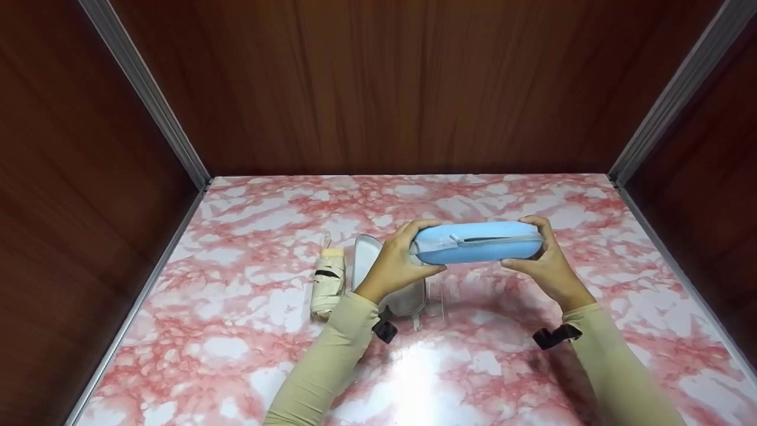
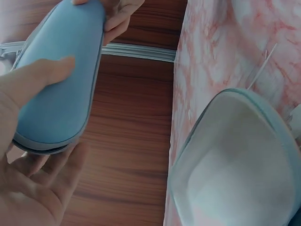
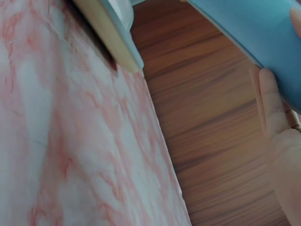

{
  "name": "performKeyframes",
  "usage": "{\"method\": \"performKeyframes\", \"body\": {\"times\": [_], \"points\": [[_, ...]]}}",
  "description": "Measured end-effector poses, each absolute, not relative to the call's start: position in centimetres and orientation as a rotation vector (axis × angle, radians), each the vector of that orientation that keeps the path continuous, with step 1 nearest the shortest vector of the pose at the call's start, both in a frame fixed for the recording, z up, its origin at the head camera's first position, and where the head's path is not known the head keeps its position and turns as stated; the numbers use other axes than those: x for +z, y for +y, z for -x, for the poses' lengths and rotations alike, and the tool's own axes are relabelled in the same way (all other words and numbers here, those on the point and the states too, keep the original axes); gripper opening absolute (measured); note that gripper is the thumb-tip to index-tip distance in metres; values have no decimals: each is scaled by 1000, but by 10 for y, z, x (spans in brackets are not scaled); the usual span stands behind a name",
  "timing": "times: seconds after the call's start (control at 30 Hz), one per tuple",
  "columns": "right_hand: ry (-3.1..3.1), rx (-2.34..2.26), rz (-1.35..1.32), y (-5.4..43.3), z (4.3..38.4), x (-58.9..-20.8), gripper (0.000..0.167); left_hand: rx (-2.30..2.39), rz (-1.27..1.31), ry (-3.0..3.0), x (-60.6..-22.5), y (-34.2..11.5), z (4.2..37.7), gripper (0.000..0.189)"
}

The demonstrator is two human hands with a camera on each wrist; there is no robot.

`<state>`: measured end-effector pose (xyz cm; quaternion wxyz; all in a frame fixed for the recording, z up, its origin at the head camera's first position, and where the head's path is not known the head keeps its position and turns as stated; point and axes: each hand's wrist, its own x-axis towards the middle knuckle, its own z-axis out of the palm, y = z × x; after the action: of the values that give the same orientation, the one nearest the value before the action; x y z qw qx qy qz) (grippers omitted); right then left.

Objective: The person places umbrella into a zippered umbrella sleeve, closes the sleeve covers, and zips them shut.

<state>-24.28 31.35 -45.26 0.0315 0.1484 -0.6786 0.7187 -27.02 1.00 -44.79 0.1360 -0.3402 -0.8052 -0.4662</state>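
Observation:
A blue zippered case (image 1: 479,254), long with rounded ends, is held level above the table by both hands. My left hand (image 1: 397,263) grips its left end, thumb on the near side and fingers round the far side. The right hand (image 1: 547,263) grips the other end in the same way. A dark slit shows along part of the zipper. In the left wrist view the thumb lies across the blue case (image 2: 61,103). Below my left forearm an open case with a pale lining (image 1: 365,254) lies on the table, partly hidden by that hand.
Left of the open case lies a beige folded umbrella (image 1: 328,290) with a pale yellow end and a wrist loop. Thin clear strips (image 1: 436,299) lie right of it. Brown wood-grain panels (image 1: 378,89) enclose the pink marbled table (image 1: 236,367) at the back and sides.

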Motion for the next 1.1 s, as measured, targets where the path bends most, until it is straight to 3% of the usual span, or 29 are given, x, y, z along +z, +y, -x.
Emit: {"method": "performKeyframes", "body": {"times": [0.43,1.1], "points": [[-2090,2164,-501,305,238,-450,81,-1297,1048,-2291,-448,10,265,79],[-2239,1957,-567,299,235,-441,78,-892,1171,-2154,-441,1,268,67]]}}
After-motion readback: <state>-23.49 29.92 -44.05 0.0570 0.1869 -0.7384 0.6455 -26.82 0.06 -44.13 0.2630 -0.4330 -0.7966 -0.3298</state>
